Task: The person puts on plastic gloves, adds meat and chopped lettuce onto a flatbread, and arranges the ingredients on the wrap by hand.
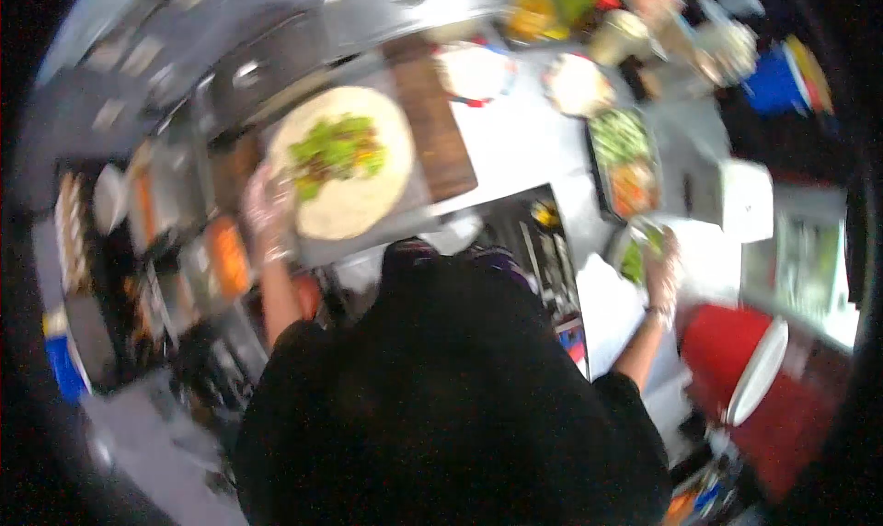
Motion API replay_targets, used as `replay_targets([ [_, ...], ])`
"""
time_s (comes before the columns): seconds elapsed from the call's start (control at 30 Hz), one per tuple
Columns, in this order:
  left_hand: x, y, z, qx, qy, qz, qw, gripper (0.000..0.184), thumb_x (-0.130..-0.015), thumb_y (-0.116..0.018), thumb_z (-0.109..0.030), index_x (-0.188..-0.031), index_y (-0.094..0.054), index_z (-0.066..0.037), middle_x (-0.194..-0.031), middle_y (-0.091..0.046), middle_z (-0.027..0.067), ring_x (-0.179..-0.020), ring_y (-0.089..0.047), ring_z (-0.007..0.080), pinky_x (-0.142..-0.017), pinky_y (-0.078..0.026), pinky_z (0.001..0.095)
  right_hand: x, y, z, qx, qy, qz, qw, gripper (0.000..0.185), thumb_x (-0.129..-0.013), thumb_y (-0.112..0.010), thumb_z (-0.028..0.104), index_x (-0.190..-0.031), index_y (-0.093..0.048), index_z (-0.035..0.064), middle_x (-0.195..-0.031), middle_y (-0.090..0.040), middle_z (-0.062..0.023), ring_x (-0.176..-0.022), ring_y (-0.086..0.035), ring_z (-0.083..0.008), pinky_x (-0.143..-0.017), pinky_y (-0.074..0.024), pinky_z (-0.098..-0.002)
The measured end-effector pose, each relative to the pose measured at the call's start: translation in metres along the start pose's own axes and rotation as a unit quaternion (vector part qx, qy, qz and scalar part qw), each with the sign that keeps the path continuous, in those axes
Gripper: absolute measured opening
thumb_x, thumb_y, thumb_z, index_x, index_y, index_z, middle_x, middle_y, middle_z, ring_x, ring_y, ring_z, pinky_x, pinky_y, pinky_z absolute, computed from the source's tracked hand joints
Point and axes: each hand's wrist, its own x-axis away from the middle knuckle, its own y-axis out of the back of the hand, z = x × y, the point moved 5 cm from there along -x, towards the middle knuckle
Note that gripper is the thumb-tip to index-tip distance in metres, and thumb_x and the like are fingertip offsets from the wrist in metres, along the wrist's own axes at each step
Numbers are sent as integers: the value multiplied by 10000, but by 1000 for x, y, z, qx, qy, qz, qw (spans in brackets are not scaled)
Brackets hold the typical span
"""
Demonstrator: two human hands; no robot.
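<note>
A large flat tortilla (354, 209) lies on a grey sheet over a brown wooden board (430, 112). Chopped lettuce (336, 149) is heaped across its upper left part. At the tortilla's left edge, beside the lettuce, is my left hand (267, 209) in a clear plastic glove; its fingers look stretched out, though blurred. Off to the right, my right hand (664, 273), also gloved, reaches to a container of green leaves (633, 261). Its fingers are smeared and partly hidden, so I cannot make out whether they grip any leaves.
A tray of sliced cucumber and orange-red pieces (635, 190) stands above my right hand. A red bucket (727, 356) lies tilted at the right. On the left are metal pans, one with shredded orange food (228, 255). An open drawer with utensils (543, 259) sits before my body.
</note>
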Motion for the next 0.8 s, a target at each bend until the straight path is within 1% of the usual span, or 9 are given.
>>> replay_targets([
  [0.03, 4, 4, 10, 52, -23, 5, 998, 575, -773, -747, -53, -1298, -513, -23, -1262, -563, 125, -1137, -546, 222, -1010, -433, 354, -9, 12, 42, -4, 28, -28, 999, 434, -834, -684, 192, -1229, -576, 49, -1145, -630, -178, -1065, -606, -316, -930, -478, -396],
  [0.13, 0, 16, -8, 77, -2, 93, 993, 896, -602, -862, -40, -1381, -420, -33, -1366, -490, 131, -1248, -479, 244, -1088, -378, 372, -25, 1, 156, -57, 162, -37, 985, 522, -788, -742, 200, -1244, -560, 26, -1198, -604, -186, -1153, -561, -313, -986, -447, -383],
  [0.27, -14, 14, 0, 23, -44, 133, 990, 1155, -447, -922, -136, -1433, -331, -24, -1443, -413, 140, -1324, -407, 292, -1137, -314, 388, -17, -80, 294, -168, 372, 98, 908, 780, -716, -814, 222, -1351, -424, -9, -1340, -489, -202, -1264, -459, -321, -1084, -346, -400],
  [0.37, -27, -1, 9, -109, -52, 214, 969, 1346, -313, -934, -318, -1450, -280, -15, -1486, -320, 191, -1377, -321, 324, -1154, -271, 372, -9, -154, 378, -185, 499, 196, 824, 1179, -585, -868, 405, -1469, -201, 3, -1482, -299, -217, -1378, -282, -378, -1142, -251, -433],
  [0.4, -33, -5, 11, -101, -54, 214, 970, 1346, -313, -934, -318, -1450, -280, -15, -1486, -320, 191, -1377, -321, 324, -1154, -271, 372, -11, -180, 394, -159, 577, 127, 791, 1253, -556, -843, 527, -1480, -168, 18, -1489, -282, -231, -1382, -274, -390, -1140, -254, -448],
  [0.47, -46, -11, 18, -50, -102, 234, 965, 1345, -337, -933, -337, -1456, -259, -16, -1493, -307, 190, -1379, -313, 330, -1158, -267, 380, -12, -216, 421, -116, 579, 147, 794, 1308, -529, -825, 601, -1484, -146, 21, -1482, -281, -253, -1367, -300, -401, -1136, -263, -450],
  [0.53, -57, -16, 23, 29, -134, 242, 961, 1407, -326, -936, -405, -1477, -217, -34, -1490, -320, 188, -1369, -334, 333, -1141, -284, 377, -14, -230, 447, -98, 561, 182, 801, 1301, -535, -827, 598, -1481, -150, 14, -1477, -282, -262, -1366, -300, -404, -1136, -264, -446],
  [0.63, -59, -29, 28, -34, -187, 273, 943, 1304, -411, -917, -415, -1466, -248, -37, -1469, -349, 191, -1361, -344, 337, -1140, -281, 382, -11, -240, 472, -80, 545, 220, 805, 1288, -540, -837, 581, -1475, -163, 5, -1465, -295, -273, -1361, -306, -408, -1133, -273, -439],
  [0.8, -64, -47, 32, 59, -146, 336, 929, 1118, -534, -889, -377, -1444, -319, -65, -1423, -418, 183, -1306, -422, 344, -1100, -346, 398, -5, -252, 498, -148, 573, 226, 773, 1175, -568, -869, 484, -1449, -247, 18, -1418, -388, -237, -1307, -395, -390, -1092, -344, -431],
])
